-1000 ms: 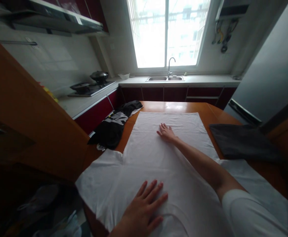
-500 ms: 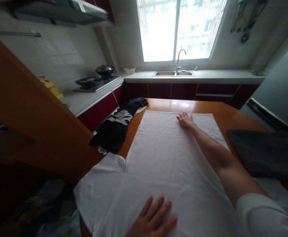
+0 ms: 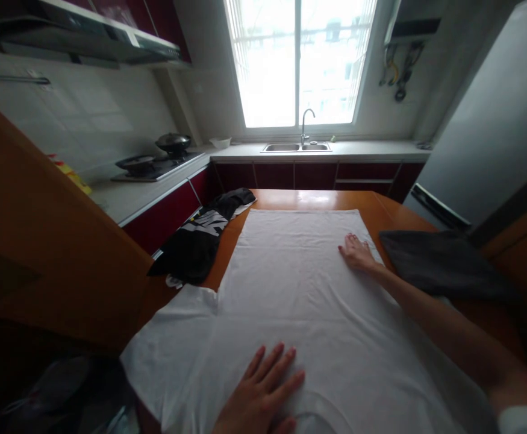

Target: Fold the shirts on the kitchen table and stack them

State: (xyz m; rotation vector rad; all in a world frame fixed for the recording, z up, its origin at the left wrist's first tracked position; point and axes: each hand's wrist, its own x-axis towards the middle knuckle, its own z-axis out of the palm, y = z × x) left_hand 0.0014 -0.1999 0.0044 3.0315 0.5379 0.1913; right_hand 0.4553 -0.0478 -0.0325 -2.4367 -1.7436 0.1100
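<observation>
On the worktop, my left hand and right hand press flat, fingers spread, on the white shirt running lengthwise away from me.

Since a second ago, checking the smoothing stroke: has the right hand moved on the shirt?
Yes. The right hand slid from mid-shirt to the white shirt's right edge, beside the grey cloth.

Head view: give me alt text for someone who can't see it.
A white T-shirt lies flat on a wooden table, with the left hand pressed near its collar and the right hand by its right edge. Dark garments lie on either side.
</observation>
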